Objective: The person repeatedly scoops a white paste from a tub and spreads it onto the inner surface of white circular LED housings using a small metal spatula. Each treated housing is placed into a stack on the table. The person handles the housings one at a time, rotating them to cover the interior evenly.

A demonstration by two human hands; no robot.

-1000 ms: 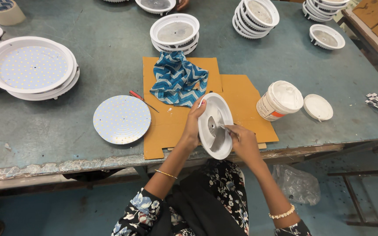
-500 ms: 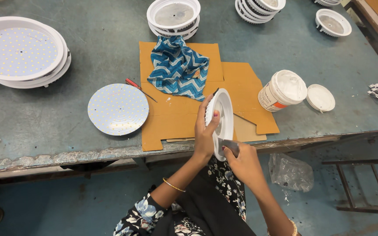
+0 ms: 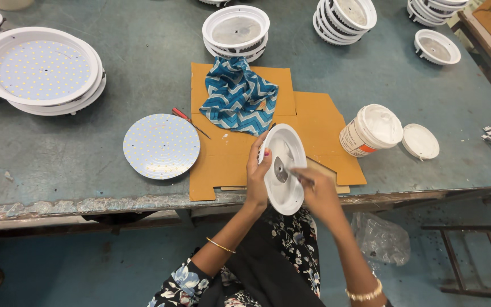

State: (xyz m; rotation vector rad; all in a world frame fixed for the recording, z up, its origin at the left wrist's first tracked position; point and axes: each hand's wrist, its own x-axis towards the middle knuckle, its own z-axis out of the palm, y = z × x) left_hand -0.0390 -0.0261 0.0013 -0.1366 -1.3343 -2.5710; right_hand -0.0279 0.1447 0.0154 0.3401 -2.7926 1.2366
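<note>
One broad teal-painted metal worktable (image 3: 75, 153) fills most of what I see, its near edge worn and chipped. On it, just beyond my hands, lies a flat sheet of orange-brown cardboard (image 3: 325, 122), and a blue-and-white zigzag-patterned cloth (image 3: 237, 94) is crumpled on the far part of that sheet. At the far left sits a stack of large round white lamp housings with a dotted panel inside the top one (image 3: 41, 71). A loose round white dotted disc (image 3: 161, 145) lies flat on the table just left of the cardboard, and a thin red-handled tool (image 3: 186, 118) lies between the disc and the cloth. Smaller stacks of round white housings (image 3: 236, 28) stand at the far side of the table. To my right, a white plastic tub with a printed label (image 3: 370, 129) stands tilted at the cardboard's right edge, its round white lid (image 3: 420, 141) flat beside it.

The round white shallow lamp housing (image 3: 283, 169) is held up on edge over the table's near rim, its hollow side facing my right hand. My left hand (image 3: 255, 173) clamps its left rim, thumb across the front and fingers behind. My right hand (image 3: 319, 193) is pinched shut on a small dark tool (image 3: 301, 174) whose tip reaches toward the grey patch at the housing's centre. My hands are close together, with only the housing between them.
</note>
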